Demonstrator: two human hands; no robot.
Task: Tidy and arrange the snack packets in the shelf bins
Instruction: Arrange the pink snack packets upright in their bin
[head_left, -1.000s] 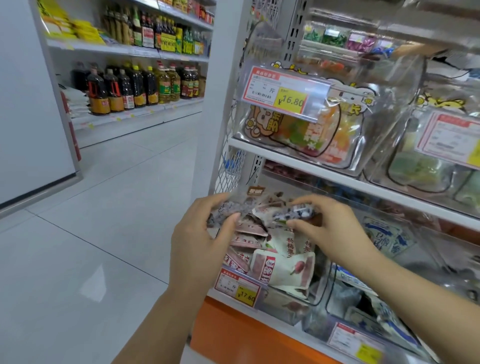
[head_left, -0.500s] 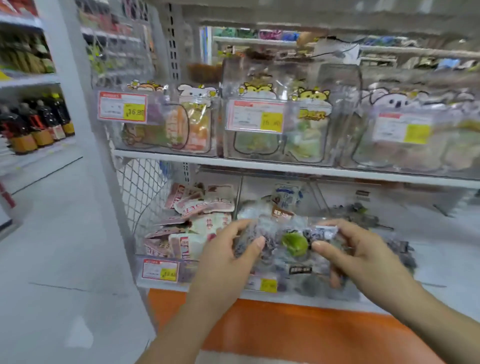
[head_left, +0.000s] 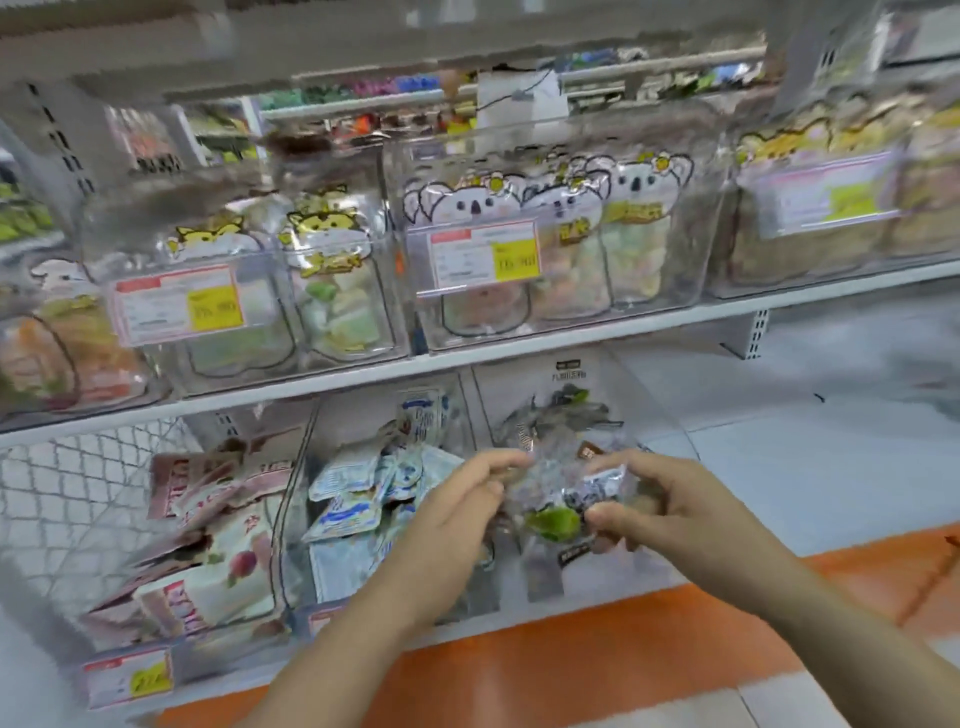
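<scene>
Both hands hold a clear snack packet (head_left: 556, 499) with a green fruit picture and dark contents. My left hand (head_left: 452, 525) pinches its left edge, and my right hand (head_left: 654, 509) grips its right side. The packet hangs over the rightmost clear bin (head_left: 524, 395) on the lower shelf, where similar dark packets (head_left: 561, 410) lie. The middle bin holds blue-and-white packets (head_left: 363, 493). The left bin holds pink-and-white packets (head_left: 208, 530). The frame is blurred.
The upper shelf (head_left: 519, 343) carries clear bins of animal-shaped sweet bags (head_left: 561, 249) with price tags (head_left: 472, 254). A wire mesh panel (head_left: 67, 499) closes the lower shelf's left end. An orange base strip (head_left: 571, 660) runs below, and pale floor tiles (head_left: 831, 415) lie to the right.
My view has swung right along the shelf. Both hands have carried the packet from the left pink-packet bin across to the rightmost lower bin.
</scene>
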